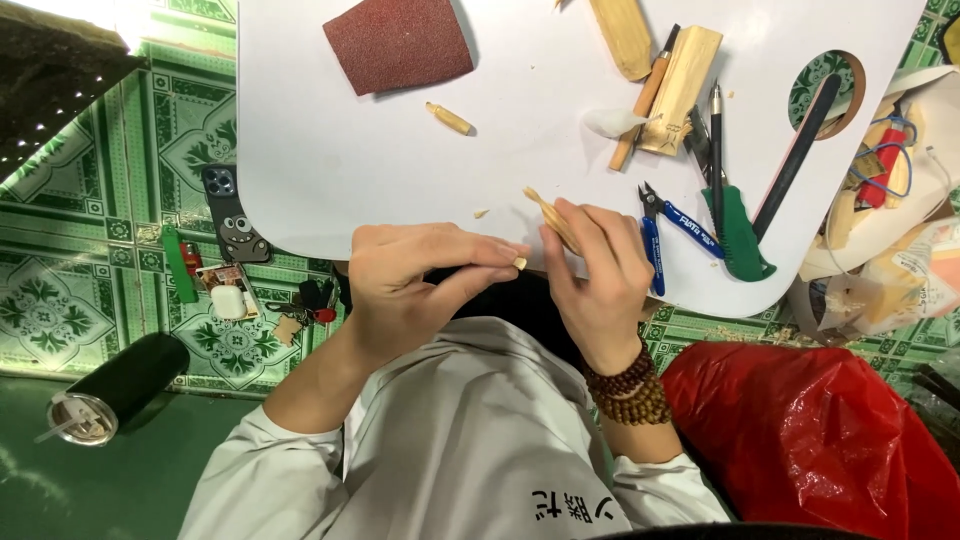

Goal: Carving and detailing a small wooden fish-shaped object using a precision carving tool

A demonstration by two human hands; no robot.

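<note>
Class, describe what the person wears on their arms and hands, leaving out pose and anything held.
Both hands, the left hand and right hand, are bare, with no gloves or rings visible. Pale grey-white sleeves are pushed up toward the elbows. The right wrist carries a brown wooden bead bracelet wound in several loops.

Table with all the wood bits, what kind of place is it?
Probably a home woodcraft spot on a tiled floor. On the white table lie sandpaper, wood pieces and blue cutters. The right hand holds a thin wood sliver by the left hand.
</note>
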